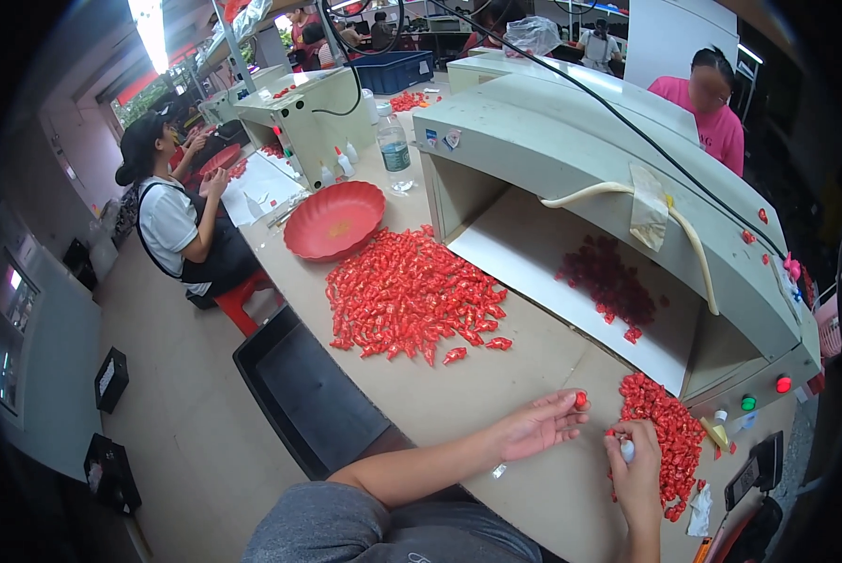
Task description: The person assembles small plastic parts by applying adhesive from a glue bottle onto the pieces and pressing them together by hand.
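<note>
Overhead, the room reads as a workshop with strip lighting and rows of benches, and a pale floor (186,413) runs along the left of a long beige counter (496,375). On the counter's right side sits a big grey-white hooded machine (571,141) whose open mouth shows a white belt (552,272) carrying a dark cluster of red pieces (613,281); a cream hose (627,192) is taped across its hood, and red and green buttons sit at its near corner. Near the counter's middle lies a broad heap of small red pieces (411,296), with a round red tray (334,220) just beyond it and a clear water bottle (394,150) behind that. A black crate (308,394) stands on the floor against the counter's left edge. A seated person in a white shirt (172,220) works at the far left bench, and another in a pink top (712,108) stands behind the machine. By the counter's near right edge is a smaller pile of red pieces (669,432). The left hand (533,427) lies half open, pinching one red piece (580,400) at its fingertips. The right hand (635,460), touching that small pile, is closed around a small white object (627,450).
</note>
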`<state>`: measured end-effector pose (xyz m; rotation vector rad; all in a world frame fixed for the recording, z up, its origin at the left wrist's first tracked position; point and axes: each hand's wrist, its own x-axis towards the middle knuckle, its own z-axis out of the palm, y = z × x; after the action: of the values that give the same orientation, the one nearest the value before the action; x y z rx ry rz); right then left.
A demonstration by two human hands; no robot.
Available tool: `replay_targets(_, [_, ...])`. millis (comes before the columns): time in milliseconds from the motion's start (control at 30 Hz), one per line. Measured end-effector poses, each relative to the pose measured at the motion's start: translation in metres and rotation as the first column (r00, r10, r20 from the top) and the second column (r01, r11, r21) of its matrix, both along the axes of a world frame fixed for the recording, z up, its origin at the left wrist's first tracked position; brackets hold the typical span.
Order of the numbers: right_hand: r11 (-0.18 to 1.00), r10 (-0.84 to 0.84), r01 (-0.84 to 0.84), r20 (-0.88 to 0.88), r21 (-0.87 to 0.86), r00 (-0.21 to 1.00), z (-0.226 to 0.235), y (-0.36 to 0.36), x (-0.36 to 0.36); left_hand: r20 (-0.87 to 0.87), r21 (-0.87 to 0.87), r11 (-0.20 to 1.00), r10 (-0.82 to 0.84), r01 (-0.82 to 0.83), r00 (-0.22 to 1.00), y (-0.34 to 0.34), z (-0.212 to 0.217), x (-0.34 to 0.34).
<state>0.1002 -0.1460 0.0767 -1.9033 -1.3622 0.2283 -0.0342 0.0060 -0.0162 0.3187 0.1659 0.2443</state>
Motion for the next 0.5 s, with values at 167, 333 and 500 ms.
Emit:
replay_targets(167, [0.996,-0.08,0.085,-0.161,0.025,0.984,-0.007,0.022,-0.009,0.032,-0.052,0.996,-0.069,0.071,0.997,-0.005,0.009,0.003])
replay_targets(333, [0.986,-0.063,0.076,-0.09,0.146,0.994,-0.02,0.026,-0.014,0.056,-0.084,0.992,-0.09,0.094,0.994,-0.008,0.003,0.005])
replay_targets(500, [0.969,-0.041,0.09,-0.207,0.23,0.977,-0.028,0.022,-0.012,0.042,-0.132,0.986,-0.101,0.106,0.994,-0.006,0.007,0.002])
